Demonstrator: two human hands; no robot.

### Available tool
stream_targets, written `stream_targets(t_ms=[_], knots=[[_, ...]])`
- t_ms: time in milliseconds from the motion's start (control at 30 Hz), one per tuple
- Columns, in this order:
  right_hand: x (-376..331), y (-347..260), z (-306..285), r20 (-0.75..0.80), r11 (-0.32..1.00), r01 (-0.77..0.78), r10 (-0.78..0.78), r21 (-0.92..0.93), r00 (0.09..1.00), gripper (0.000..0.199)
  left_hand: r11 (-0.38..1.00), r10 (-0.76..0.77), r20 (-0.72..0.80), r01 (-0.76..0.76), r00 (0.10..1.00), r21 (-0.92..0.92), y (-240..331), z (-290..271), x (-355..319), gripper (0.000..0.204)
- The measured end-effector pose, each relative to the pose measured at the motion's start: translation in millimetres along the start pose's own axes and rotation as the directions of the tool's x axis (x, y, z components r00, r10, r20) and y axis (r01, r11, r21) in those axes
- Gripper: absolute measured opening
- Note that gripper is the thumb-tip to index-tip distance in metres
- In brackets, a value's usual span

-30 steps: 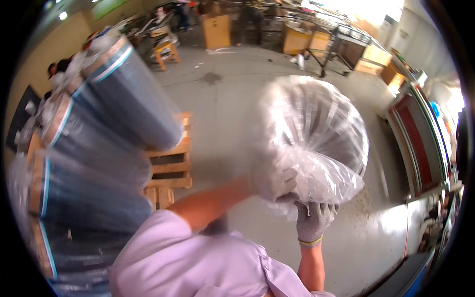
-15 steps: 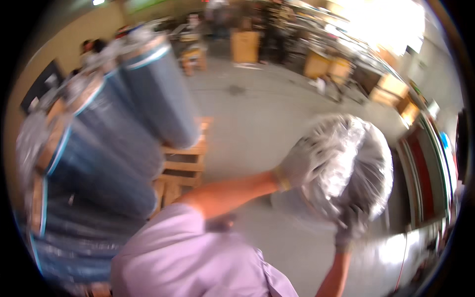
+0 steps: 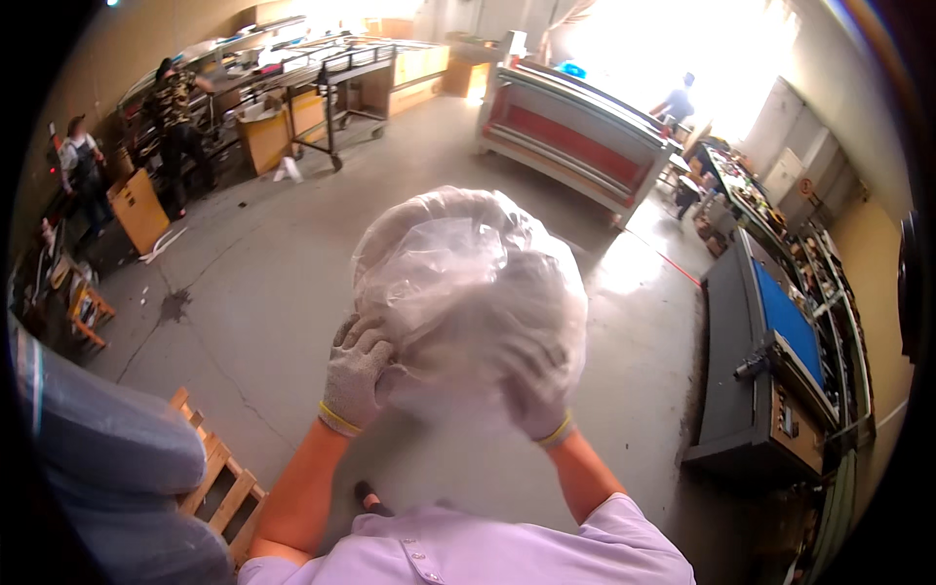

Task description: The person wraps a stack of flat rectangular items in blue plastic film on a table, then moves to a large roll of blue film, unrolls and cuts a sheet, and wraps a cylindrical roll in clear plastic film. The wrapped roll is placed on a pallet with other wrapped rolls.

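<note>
A large round bundle wrapped in clear, crinkled plastic (image 3: 429,263) stands in front of me, its end facing up; it looks like the top of a roll. My left hand (image 3: 358,375), in a grey knit glove with a yellow cuff, grips its near left side with bent fingers. On the near right side, my right hand (image 3: 536,385) in a matching glove holds the plastic, its fingers slightly blurred. The lower part of the roll is blurred and mostly hidden beneath its top.
Blue plastic-wrapped rolls (image 3: 117,419) lie at left by a wooden pallet (image 3: 229,497). Ahead stands a long grey-and-red machine (image 3: 575,127). A dark machine with a blue top (image 3: 790,317) is at right. Two people work far left near a wheeled rack (image 3: 336,107); another person (image 3: 678,102) is far right.
My view has swung to the right, away from the blue rolls. The wrapped roll now sits centrally before me, still between both hands; my right hand has come onto its near right side.
</note>
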State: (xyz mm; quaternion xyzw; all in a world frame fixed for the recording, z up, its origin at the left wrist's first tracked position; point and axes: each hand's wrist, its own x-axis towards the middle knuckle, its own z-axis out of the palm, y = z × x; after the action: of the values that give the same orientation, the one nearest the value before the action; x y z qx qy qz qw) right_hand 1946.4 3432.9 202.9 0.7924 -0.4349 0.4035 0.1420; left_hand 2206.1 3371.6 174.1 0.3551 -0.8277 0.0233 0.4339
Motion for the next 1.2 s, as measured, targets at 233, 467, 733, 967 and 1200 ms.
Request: stream_targets(t_ms=[233, 467, 733, 967, 1200], knots=[[-39.0, 50.9, -61.1, 0.016, 0.986, -0.103, 0.106, -0.132, 0.994, 0.015, 0.987, 0.101, 0.084, -0.090, 0.991, -0.133, 7.1, 35.6, 27.9, 0.023], [-94.1, 10.0, -70.0, -0.023, 0.934, -0.240, 0.242, -0.265, 0.970, 0.019, 0.957, 0.204, 0.115, -0.173, 0.972, -0.232, 21.1, 74.5, 50.0, 0.017], [-106.4, -43.4, -63.9, 0.032, 0.895, -0.300, 0.328, -0.330, 0.944, 0.014, 0.838, 0.216, -0.049, -0.211, 0.975, -0.503, 88.6, 57.8, 41.7, 0.036], [-109.5, -53.7, -62.8, 0.109, 0.952, -0.215, 0.243, -0.217, 0.964, 0.013, 0.860, 0.404, 0.312, -0.240, 0.860, -0.451, 141.3, 76.4, 13.5, 0.031], [-158.6, -14.6, -123.2, -0.219, 0.802, -0.485, 0.433, -0.348, 0.874, 0.032, 0.899, 0.336, 0.250, -0.230, 0.908, -0.374, 128.7, 82.4, 12.2, 0.026]])
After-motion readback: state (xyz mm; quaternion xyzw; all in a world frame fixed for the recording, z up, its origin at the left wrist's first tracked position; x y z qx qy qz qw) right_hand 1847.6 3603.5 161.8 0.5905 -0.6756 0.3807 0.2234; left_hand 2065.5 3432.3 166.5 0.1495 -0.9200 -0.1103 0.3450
